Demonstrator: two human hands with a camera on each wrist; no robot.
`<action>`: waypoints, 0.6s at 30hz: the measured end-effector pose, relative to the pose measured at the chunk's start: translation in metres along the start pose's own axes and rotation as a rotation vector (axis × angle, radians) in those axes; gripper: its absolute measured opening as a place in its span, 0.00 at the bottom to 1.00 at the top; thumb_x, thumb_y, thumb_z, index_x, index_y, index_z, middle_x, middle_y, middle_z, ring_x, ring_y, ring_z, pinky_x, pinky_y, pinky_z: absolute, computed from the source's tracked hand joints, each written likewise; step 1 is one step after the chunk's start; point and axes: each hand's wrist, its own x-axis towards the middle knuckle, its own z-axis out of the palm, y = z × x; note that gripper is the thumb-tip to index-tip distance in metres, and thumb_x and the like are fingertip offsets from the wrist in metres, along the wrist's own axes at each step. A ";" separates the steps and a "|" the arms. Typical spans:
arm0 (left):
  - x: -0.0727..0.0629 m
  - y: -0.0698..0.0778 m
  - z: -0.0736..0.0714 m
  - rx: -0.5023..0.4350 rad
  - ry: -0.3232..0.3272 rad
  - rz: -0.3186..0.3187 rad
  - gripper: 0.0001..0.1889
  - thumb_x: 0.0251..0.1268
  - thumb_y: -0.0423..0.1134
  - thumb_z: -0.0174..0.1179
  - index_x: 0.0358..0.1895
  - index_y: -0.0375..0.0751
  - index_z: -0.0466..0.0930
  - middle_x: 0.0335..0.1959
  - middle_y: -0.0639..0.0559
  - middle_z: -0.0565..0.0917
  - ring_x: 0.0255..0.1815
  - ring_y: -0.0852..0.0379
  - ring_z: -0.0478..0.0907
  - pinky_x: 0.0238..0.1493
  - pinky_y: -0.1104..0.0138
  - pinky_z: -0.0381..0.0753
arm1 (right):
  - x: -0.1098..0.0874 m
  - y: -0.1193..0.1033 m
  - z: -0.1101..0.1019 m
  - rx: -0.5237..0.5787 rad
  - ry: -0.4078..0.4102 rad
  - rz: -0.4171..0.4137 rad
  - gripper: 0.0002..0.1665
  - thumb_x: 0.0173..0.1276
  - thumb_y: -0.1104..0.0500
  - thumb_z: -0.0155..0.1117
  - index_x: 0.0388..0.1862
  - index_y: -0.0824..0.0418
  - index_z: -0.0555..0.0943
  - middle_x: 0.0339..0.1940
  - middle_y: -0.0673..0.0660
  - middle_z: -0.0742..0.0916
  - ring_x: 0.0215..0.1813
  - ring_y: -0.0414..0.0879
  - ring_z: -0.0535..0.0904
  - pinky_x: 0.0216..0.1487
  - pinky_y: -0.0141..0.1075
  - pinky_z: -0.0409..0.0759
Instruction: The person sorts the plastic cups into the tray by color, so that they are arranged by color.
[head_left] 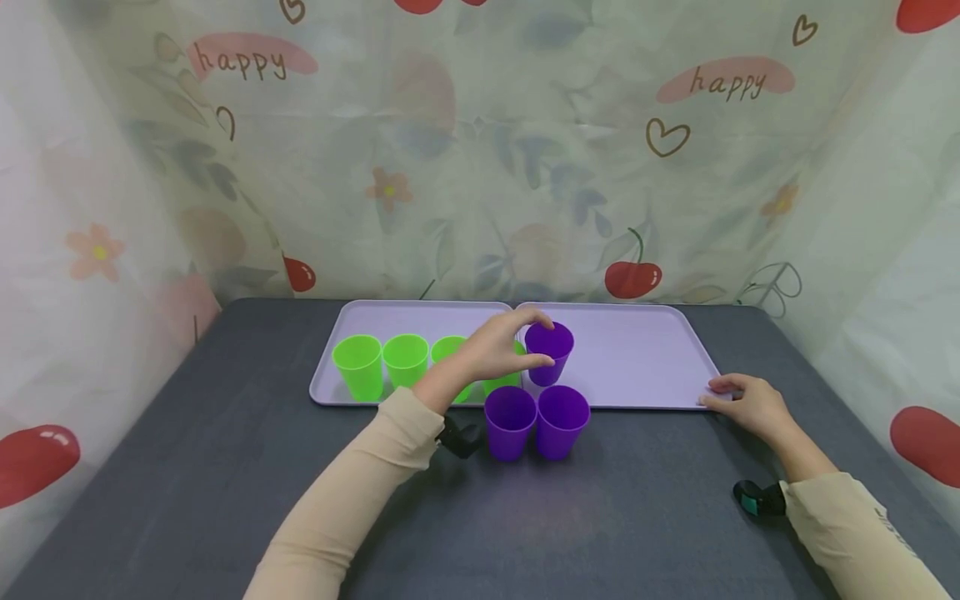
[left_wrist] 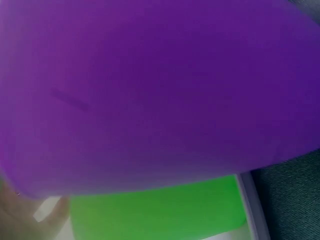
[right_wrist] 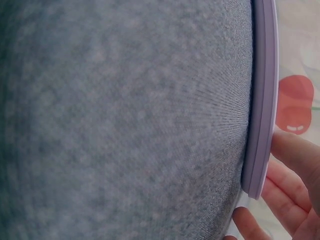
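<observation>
In the head view my left hand (head_left: 498, 346) grips a purple cup (head_left: 551, 354) at the left end of the right-hand lilac tray (head_left: 630, 358), thumb on its near side and fingers at the far rim. That cup's purple wall (left_wrist: 165, 100) fills most of the left wrist view. Two more purple cups, one on the left (head_left: 510, 425) and one on the right (head_left: 562, 425), stand upright side by side before the trays. My right hand (head_left: 753, 408) holds the tray's front right corner; in the right wrist view, thumb and fingers lie around the tray edge (right_wrist: 265, 100).
A left-hand lilac tray (head_left: 427, 312) adjoins the other and bears a row of several green cups (head_left: 360, 371), partly hidden behind my left hand. Dark cloth covers the table (head_left: 225, 467). A printed curtain (head_left: 480, 167) hangs behind and at both sides.
</observation>
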 end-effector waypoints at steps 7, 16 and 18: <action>0.004 -0.003 0.005 0.053 -0.027 -0.005 0.25 0.54 0.45 0.68 0.54 0.40 0.74 0.55 0.50 0.80 0.59 0.54 0.75 0.62 0.65 0.71 | 0.001 0.001 0.000 -0.003 -0.006 0.001 0.34 0.64 0.45 0.61 0.54 0.73 0.74 0.55 0.74 0.78 0.51 0.66 0.73 0.49 0.55 0.74; 0.005 -0.005 0.012 0.082 -0.067 -0.019 0.25 0.54 0.44 0.67 0.55 0.40 0.73 0.56 0.49 0.79 0.60 0.53 0.74 0.63 0.63 0.70 | 0.000 0.000 0.000 -0.003 -0.009 -0.002 0.34 0.64 0.45 0.61 0.54 0.73 0.73 0.55 0.75 0.77 0.51 0.66 0.73 0.48 0.55 0.74; 0.005 -0.005 0.013 0.092 -0.067 -0.023 0.25 0.55 0.45 0.67 0.55 0.40 0.73 0.55 0.49 0.79 0.60 0.53 0.74 0.63 0.63 0.70 | 0.000 0.000 0.000 -0.002 -0.010 -0.002 0.34 0.64 0.45 0.61 0.55 0.73 0.73 0.56 0.75 0.77 0.51 0.66 0.73 0.48 0.55 0.74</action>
